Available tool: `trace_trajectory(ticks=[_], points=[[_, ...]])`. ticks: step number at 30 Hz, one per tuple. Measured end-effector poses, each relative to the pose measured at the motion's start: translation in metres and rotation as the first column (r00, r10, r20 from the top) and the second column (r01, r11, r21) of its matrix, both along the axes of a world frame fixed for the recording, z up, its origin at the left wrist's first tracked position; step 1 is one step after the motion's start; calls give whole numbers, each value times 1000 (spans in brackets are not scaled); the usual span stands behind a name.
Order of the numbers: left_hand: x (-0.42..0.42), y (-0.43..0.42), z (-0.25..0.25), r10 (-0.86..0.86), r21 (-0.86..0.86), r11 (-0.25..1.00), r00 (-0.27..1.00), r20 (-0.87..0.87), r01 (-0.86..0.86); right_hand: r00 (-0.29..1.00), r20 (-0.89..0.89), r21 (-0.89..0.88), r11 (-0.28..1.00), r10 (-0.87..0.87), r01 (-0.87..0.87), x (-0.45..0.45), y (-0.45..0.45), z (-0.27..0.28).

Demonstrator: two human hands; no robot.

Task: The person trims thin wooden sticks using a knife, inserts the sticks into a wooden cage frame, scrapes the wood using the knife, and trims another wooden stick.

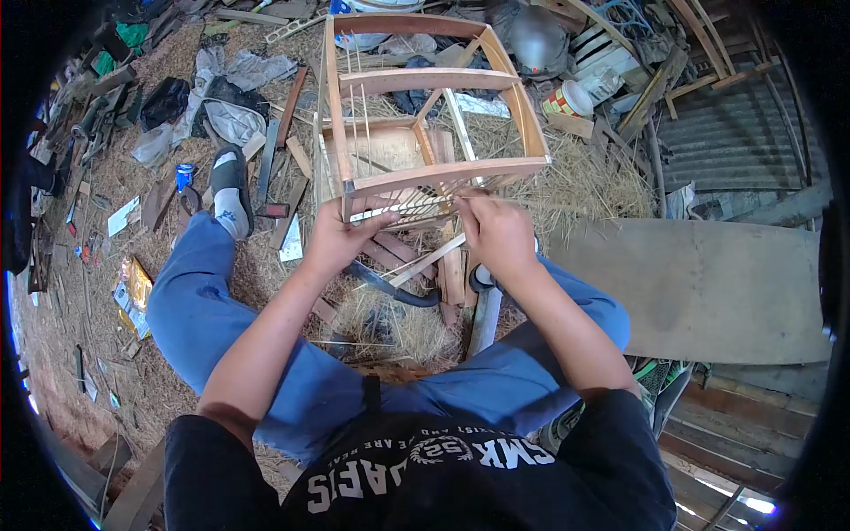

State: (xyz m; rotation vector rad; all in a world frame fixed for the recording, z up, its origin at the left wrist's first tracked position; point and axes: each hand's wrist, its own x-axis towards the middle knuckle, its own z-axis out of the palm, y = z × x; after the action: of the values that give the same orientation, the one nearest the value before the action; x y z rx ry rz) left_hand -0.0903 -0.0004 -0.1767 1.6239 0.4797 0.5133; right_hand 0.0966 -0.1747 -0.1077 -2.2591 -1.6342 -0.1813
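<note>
A wooden cage frame (434,170) with curved crossbars stands in front of me, tilted, with a few thin rods (357,115) running through its left side. My left hand (335,237) is closed around the frame's near left corner, its thumb lying along a row of pale thin sticks (412,209) at the near end. At the right part of that row, my right hand (498,228) is closed in a pinch just under the near crossbar. Its fingertips are on a thin stick, partly hidden by the fingers.
Wood offcuts (450,274) and a dark curved bar (394,288) lie between my legs. A hammer (270,210) rests near my left foot. To the right is a large flat board (699,288). A striped bucket (568,99) and a blue can (184,175) are farther off.
</note>
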Motion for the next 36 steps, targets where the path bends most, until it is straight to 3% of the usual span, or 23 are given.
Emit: trace_trajectory(ticks=[3, 5, 7, 10, 12, 14, 16, 18, 19, 20, 22, 24, 25, 26, 27, 32, 36], points=[[-3, 2, -1, -43, -99, 994, 998, -45, 38, 999, -38, -13, 1000, 14, -14, -4, -2, 10], [-4, 1, -4, -24, -57, 998, 999, -27, 22, 997, -69, -27, 999, 16, -18, -3, -3, 13], [-6, 2, -7, -8, -10, 1000, 1000, -16, 8, 987, -121, 73, 993, 102, -94, 0, -5, 13], [-10, 4, -10, -20, -93, 996, 999, -33, 17, 974, -210, 176, 983, 84, -47, -1, -7, 22], [-15, 5, -12, -8, -14, 1000, 997, -83, 7, 973, -222, 189, 982, 61, -19, 2, -13, 24], [-19, 2, -16, 2, -18, 1000, 999, -37, -3, 943, -322, 354, 934, 83, 38, 4, -24, 21], [-22, 7, -11, -117, 101, 988, 993, -3, 117, 933, -339, 422, 906, 120, 37, 5, -36, 18], [-21, 10, -3, -142, 110, 984, 990, -4, 141, 642, -750, 450, 834, 159, 319, 3, -43, 13], [-21, 11, 2, -148, 92, 984, 989, -22, 149, 539, -820, 440, 817, 195, 374, 3, -42, 15], [-22, 10, 3, -154, 72, 985, 987, -40, 157, 531, -826, 433, 816, 189, 383, 5, -41, 13], [-23, 11, -1, -166, 105, 981, 986, -1, 165, 444, -896, 213, 858, -20, 467, 12, -38, 6], [-24, 13, -7, -172, 164, 972, 985, 4, 169, 368, -929, 145, 874, -42, 464, 15, -40, -2], [-20, 18, -15, -209, 262, 948, 975, 78, 182, 220, -975, 83, 852, -38, 517, 12, -36, -4], [-20, 19, -20, -212, 257, 948, 975, 70, 188, 67, -997, 14, 829, -29, 560, 9, -33, -4], [-19, 21, -24, -232, 296, 936, 966, 118, 189, -8, -1000, 1, 841, 7, 541, 5, -29, 3], [-13, 18, -25, -260, 391, 906, 944, 204, 165, -5, -999, -31, 900, -32, 435, 11, -41, -1], [-13, 16, -16, -240, 376, 912, 958, 156, 167, -54, -996, -89, 913, -73, 397, 9, -39, 8]])
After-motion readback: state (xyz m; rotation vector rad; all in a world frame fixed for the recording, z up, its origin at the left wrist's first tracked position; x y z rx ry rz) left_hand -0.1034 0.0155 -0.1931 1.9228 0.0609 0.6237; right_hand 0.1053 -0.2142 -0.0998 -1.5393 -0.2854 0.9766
